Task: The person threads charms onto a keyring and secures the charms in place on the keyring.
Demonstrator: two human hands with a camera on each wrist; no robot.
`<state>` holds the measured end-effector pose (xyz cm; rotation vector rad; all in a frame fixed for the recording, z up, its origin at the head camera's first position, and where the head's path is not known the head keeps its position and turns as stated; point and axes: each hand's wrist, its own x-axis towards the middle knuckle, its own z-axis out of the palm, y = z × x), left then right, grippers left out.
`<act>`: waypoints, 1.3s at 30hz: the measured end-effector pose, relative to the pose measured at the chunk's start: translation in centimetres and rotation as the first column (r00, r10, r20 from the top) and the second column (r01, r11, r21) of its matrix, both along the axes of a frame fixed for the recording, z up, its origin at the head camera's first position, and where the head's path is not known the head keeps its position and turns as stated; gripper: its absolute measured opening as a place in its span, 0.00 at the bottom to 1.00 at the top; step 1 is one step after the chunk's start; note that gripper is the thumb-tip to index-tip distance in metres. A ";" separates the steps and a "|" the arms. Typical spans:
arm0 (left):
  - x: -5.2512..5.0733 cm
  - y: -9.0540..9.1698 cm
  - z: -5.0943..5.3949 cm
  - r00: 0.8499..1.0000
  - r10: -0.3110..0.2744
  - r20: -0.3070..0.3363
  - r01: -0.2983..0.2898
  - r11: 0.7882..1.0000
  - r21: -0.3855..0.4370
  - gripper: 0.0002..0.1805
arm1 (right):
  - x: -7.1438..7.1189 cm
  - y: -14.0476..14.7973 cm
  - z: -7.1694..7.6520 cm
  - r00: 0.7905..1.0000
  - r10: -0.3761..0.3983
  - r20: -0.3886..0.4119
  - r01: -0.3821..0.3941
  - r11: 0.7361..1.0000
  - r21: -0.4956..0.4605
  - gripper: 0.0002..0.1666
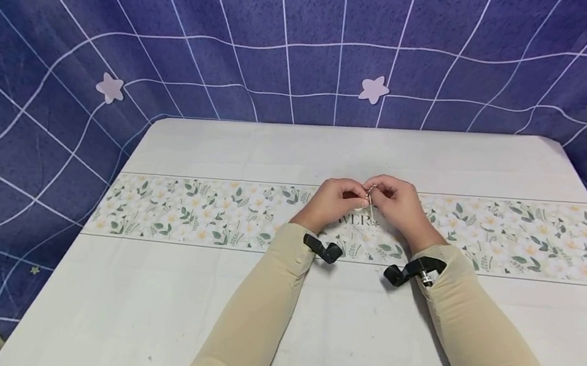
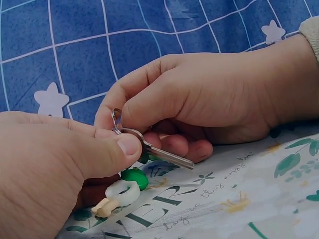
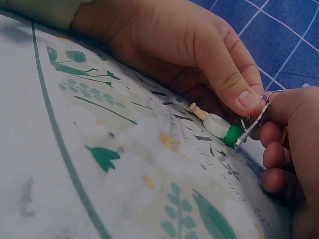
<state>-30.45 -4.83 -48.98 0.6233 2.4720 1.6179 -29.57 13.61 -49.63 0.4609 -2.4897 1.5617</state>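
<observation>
Between the two hands is a silver key (image 2: 172, 158) on a metal split ring (image 2: 115, 119). My left hand (image 2: 45, 159) pinches the head of the key, thumb on top. My right hand (image 2: 199, 94) pinches the ring between thumb and index finger, its other fingers curled beneath. A small charm with a green part (image 2: 134, 178), a white ring-shaped part (image 2: 122, 193) and a cream end hangs below the left fingertips, close to the cloth. In the right wrist view the key (image 3: 253, 125) appears nearly edge-on beside the charm (image 3: 215, 124).
A white tabletop (image 1: 144, 299) carries a floral printed band (image 1: 200, 211) with lettering under the hands. Blue grid-patterned fabric with stars (image 1: 312, 43) rises behind and to the sides. Black wrist mounts (image 1: 322, 249) sit on both beige sleeves.
</observation>
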 end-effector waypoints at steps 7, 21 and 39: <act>0.0 0.0 -0.1 1.000 -0.007 -0.020 0.007 1.000 -0.024 0.07 | 0.1 -0.1 0.0 0.999 0.007 -0.043 -0.006 1.000 0.027 0.11; 0.1 0.1 0.0 0.999 -0.029 0.041 0.028 0.999 0.016 0.06 | -0.1 -0.2 -0.3 0.995 -0.018 -0.102 0.023 0.999 0.043 0.10; -0.1 0.5 0.6 0.975 -0.030 0.220 -0.027 0.967 0.251 0.03 | 0.0 -0.8 -0.2 0.895 -0.014 -0.447 0.105 0.978 0.179 0.10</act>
